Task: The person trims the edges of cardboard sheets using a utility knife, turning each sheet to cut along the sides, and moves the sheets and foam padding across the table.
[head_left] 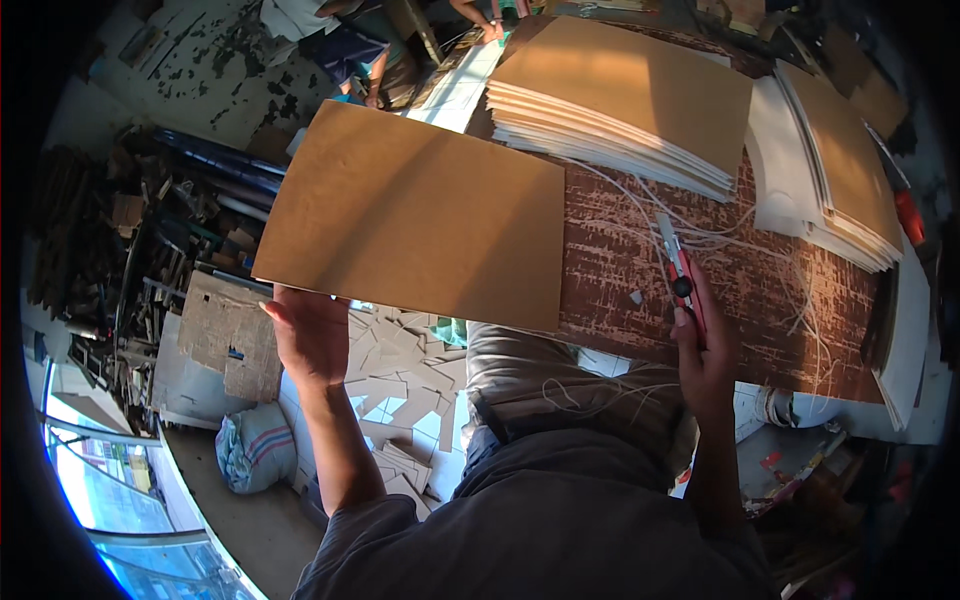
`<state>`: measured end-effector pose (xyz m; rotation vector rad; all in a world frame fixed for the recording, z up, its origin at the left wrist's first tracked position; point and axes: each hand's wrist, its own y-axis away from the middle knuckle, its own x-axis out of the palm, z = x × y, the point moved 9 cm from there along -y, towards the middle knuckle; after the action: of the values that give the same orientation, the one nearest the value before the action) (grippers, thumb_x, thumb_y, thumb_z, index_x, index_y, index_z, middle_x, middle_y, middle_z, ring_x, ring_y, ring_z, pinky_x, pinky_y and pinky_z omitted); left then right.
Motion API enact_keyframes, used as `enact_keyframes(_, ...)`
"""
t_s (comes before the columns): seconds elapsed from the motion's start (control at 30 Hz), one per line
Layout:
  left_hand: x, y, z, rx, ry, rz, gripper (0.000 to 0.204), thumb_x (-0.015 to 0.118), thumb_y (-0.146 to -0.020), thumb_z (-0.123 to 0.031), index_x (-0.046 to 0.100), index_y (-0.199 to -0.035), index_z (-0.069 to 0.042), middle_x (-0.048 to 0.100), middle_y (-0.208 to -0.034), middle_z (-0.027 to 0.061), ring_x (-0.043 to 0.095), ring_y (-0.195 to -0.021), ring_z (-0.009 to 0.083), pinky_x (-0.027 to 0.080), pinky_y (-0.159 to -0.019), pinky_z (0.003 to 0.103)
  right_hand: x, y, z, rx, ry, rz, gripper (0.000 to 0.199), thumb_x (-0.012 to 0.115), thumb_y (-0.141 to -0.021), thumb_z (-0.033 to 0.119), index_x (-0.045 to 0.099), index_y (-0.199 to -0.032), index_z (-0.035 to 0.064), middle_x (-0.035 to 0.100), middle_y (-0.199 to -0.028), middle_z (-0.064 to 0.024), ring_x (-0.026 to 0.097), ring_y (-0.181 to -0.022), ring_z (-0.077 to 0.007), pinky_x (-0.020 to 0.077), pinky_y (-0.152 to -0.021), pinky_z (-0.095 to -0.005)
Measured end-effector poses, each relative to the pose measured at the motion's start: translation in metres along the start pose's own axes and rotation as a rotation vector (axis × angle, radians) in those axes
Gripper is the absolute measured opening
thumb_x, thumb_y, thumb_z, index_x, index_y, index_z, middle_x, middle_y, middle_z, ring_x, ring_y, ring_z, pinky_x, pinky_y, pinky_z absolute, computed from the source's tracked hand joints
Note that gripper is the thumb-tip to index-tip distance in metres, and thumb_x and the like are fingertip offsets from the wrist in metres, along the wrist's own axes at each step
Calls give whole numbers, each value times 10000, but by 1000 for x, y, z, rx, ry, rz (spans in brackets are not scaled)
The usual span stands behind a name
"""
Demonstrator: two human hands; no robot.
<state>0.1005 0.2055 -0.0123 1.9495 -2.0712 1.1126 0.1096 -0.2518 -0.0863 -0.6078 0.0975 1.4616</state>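
Observation:
My left hand (312,335) holds up a brown rectangular sheet of board (420,215) near its left front corner. The fingers go out of sight beneath the sheet, and the thumb shows at its edge. The right end of the board lies over the worn reddish-brown table (610,260). In my right hand (707,355) is a red and black utility knife (683,283) with its blade out, pointing away from me above the tabletop. Loose pale string (715,238) trails across the table beside the knife.
A thick stack of brown-topped boards (630,85) lies at the table's far side; another stack (840,160) is at the right. Cardboard scraps (400,360) litter the floor. Wood offcuts (70,220) and a woven sack (256,447) are on the left. Another person (345,50) is beyond.

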Motion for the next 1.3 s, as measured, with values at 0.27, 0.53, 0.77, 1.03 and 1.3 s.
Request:
enact_keyframes(0.27, 21, -27, 7, 183, -346, -267, 388, 577, -1090, -86, 527, -1469, -20, 668, -1372, 160, 687, -1215, 252, 574, -1040, 408, -7, -12, 8, -74, 457, 18, 471, 688, -998, 145, 573, -1447, 64, 650, -1038, -167, 673, -889, -351, 553, -781, -468)
enact_keyframes(0.53, -24, -42, -11, 202, -78, -240, 375, 598, -1068, -111, 605, -1434, -28, 638, -1474, 139, 584, -1383, 224, 436, -1201, 430, -11, -22, 1, -242, 586, -146, 469, 731, -939, 136, 624, -1394, 98, 568, -1062, -143, 582, -983, -350, 489, -842, -480)
enact_keyframes(0.77, -14, -42, -16, 139, 288, -2, 347, 627, -1064, -94, 641, -1387, 30, 673, -1422, 111, 628, -1276, 218, 462, -1168, 440, -40, -11, 22, -326, 611, -412, 388, 711, -989, 173, 641, -1358, 76, 640, -1084, -123, 629, -949, -283, 514, -814, -417)
enact_keyframes(1.03, 17, -64, 41, 82, 710, 29, 350, 712, -1024, -221, 685, -1280, 16, 721, -1267, 121, 655, -1172, 249, 534, -1085, 454, 51, 52, 44, 640, -904, 669, 1004, 89, -1054, 774, 768, -1029, 36, 740, -831, -34, 646, -699, -116, 488, -623, -272)
enact_keyframes(1.3, 45, -94, 68, 338, 705, 824, 151, 600, -1077, -257, 655, -1078, -116, 734, -918, -18, 672, -941, 116, 398, -971, 323, 87, 75, 52, 779, -1375, 567, 613, 552, -1091, 426, 471, -1549, 27, 637, -1430, -115, 643, -1277, -197, 544, -1042, -383)
